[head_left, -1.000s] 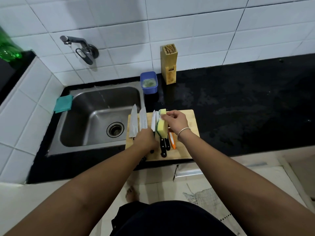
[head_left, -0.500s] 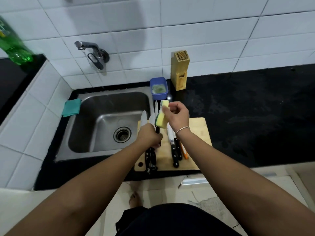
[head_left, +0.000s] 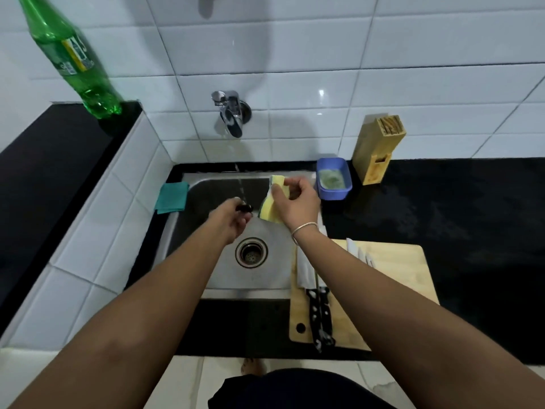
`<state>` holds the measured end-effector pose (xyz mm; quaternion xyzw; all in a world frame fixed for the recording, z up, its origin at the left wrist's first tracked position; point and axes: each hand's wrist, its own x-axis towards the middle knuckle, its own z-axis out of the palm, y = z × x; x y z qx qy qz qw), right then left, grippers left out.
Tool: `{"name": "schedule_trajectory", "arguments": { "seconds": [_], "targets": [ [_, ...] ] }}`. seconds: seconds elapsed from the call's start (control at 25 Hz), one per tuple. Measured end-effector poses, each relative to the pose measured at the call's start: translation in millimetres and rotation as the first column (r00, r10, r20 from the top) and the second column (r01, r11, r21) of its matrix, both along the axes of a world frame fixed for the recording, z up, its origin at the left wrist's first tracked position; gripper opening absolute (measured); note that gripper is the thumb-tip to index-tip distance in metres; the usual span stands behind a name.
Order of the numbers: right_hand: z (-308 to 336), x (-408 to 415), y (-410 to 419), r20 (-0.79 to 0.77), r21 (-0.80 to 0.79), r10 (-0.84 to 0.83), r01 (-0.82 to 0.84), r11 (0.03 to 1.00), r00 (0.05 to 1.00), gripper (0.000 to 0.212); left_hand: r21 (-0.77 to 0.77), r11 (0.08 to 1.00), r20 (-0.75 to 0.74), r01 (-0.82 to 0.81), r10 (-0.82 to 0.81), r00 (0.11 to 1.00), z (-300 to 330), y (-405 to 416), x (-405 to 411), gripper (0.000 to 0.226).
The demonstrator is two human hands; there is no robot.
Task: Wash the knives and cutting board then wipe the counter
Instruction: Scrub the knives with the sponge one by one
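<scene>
Gripping knife | left hand moved over sink | right hand pinching sponge

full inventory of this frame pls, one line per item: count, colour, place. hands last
sink: 1, steel, set in the counter, centre
tap: 1, chrome, on the tiled wall, water running
counter: 1, black, around the sink
cutting board: 1, light wood, right of the sink
knives: several, black handles, on the board; exact count unclear
knife: 1, dark handle, under the water
sponge: 1, yellow and green, over the sink
cloth: 1, teal, left sink edge
tub: 1, blue, behind the sink's right corner
knife block: 1, wood, by the wall
bottle: 1, green, left ledge
left hand: grips the knife
right hand: holds the sponge, wears a bangle
</scene>
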<state>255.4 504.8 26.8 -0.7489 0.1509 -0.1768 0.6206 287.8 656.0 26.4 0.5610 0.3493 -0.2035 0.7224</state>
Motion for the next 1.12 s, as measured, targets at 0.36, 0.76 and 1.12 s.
{"name": "schedule_trajectory", "arguments": {
  "seconds": [0.36,0.76,1.12],
  "targets": [
    [2.3,48.0,21.8,0.015,-0.163,-0.038,0.04,0.986,0.999,0.021,-0.406,0.879,-0.047,-0.249,0.252,0.966,29.7,5.9,101.3,0.027],
    [-1.8,40.1,14.3,-0.013,-0.151,-0.031,0.029,0.988,0.999,0.019,-0.5,0.827,-0.016,-0.256,0.286,0.958,51.2,4.3,102.2,0.02],
    [-12.3,0.9,-24.0,-0.068,-0.114,0.001,-0.009,0.993,0.998,0.019,-0.285,0.938,-0.201,0.195,-0.258,0.945,5.8,6.3,7.4,0.023]
  ]
}}
